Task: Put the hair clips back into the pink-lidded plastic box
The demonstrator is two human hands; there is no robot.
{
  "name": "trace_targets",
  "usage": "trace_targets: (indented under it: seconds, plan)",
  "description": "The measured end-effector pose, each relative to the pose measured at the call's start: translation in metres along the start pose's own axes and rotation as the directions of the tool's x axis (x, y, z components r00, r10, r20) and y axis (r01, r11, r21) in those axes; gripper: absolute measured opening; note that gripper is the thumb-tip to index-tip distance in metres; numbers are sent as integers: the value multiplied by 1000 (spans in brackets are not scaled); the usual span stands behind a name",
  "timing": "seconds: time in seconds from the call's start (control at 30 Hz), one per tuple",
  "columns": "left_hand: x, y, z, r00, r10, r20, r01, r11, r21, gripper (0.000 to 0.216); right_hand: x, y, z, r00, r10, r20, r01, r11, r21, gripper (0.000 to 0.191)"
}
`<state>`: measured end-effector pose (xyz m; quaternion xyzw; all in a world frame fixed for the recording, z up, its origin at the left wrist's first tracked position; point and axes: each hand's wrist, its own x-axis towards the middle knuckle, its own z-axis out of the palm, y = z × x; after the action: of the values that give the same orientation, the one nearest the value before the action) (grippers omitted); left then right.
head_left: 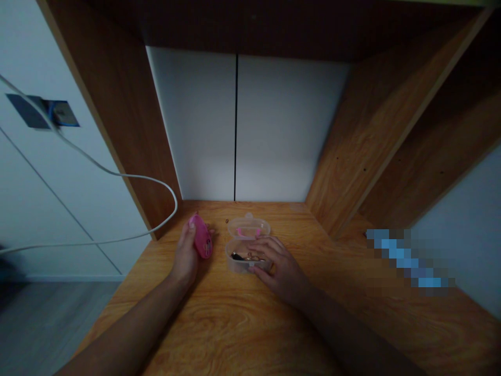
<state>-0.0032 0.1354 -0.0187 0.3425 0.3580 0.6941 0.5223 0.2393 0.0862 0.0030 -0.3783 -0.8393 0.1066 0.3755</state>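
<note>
My left hand (185, 256) is wrapped round a small pink oval case (201, 237) and holds it tilted above the wooden surface. Small shapes show at the case's lower end, too small to name. To its right stands a clear plastic box (231, 262) with its lid (234, 228) swung back, a pink handle (250, 231) on it. Inside lie a dark item (237, 256) and several thin loops (253, 257). My right hand (276, 263) grips the box, thumb at its front wall and fingers over the opening, partly hiding the contents.
A tiny dark loop (226, 221) lies behind the box. Wooden side panels (364, 146) and a white back wall (289, 130) enclose the wooden surface (235, 324). A white cable (136, 176) hangs at the left near a wall socket (64, 113). A blurred-out blue object (405, 259) lies right.
</note>
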Motion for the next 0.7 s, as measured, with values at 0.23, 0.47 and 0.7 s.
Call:
trace_targets:
  seconds: [0.23, 0.47, 0.7]
  plan:
    - [-7, -1, 3, 995, 20, 95, -38, 980, 194, 59, 0, 0, 0, 1000, -15, 1, 15, 1000, 3, 29]
    - [-10, 3, 8, 988, 39, 150, -86, 942, 325, 69, -1, 4, 2, 999, -33, 2, 33, 999, -8, 23]
    - [-9, 2, 5, 977, 122, 173, -176, 921, 347, 58, -1, 5, 3, 999, -43, -2, 43, 999, -3, 23]
